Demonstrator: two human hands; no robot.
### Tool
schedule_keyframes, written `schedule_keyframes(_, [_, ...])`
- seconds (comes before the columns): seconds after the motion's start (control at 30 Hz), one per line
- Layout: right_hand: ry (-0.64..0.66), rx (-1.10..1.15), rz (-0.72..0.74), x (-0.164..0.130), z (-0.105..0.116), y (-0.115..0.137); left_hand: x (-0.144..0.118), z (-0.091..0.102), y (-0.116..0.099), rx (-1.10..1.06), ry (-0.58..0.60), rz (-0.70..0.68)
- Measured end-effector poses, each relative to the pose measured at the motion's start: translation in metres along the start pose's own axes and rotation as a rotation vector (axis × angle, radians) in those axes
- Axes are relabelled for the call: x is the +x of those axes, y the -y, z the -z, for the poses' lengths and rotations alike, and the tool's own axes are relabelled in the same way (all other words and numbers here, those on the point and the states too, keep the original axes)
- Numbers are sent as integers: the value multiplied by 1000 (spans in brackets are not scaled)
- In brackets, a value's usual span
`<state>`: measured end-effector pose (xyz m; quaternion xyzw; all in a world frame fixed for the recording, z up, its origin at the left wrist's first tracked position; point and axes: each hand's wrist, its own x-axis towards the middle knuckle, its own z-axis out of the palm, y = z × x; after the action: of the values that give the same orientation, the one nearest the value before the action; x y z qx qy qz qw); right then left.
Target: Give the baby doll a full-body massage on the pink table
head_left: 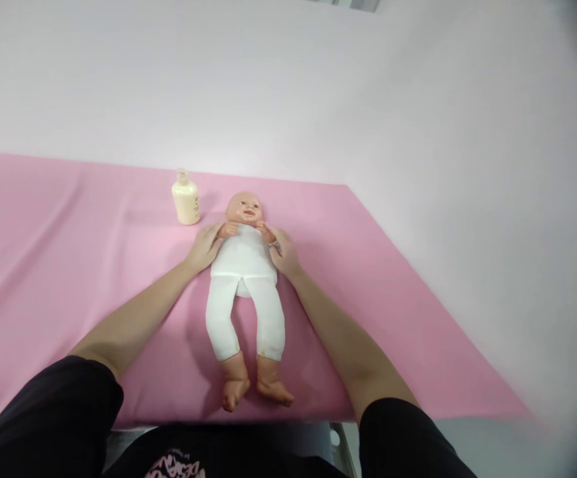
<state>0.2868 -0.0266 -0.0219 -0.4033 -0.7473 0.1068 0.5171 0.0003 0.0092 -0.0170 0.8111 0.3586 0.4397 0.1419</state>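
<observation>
A baby doll [246, 255] in white clothing lies on its back on a pink cloth [133, 265], head away from me and bare feet towards me. On the doll's left side in the picture, my left hand [205, 247] is closed around its bent arm and upper side. My right hand [285, 252] grips the opposite arm and side. Both sets of fingertips are partly hidden against the doll. Its two small hands rest near its chest, under the chin.
Beyond my left hand, a pale yellow pump bottle [186, 201] stands upright on the cloth. A white wall [248, 86] rises behind and to the right of the table. The cloth hangs at the front edge, close to my body.
</observation>
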Motion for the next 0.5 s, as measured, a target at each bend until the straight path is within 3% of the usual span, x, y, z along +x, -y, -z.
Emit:
schedule_keyframes(0.13, [-246,186,-126,1,-1,-8,0,1,4,-228,-253,107])
schedule_keyframes(0.3, [-583,372,-333,3,3,-42,3,-1,38,-421,-578,461])
schedule_keyframes(0.4, [-764,448,-560,0,6,-70,6,-1,58,-428,-634,566])
schedule_keyframes(0.5, [-815,463,-617,-4,7,-86,6,-3,69,-459,-630,502])
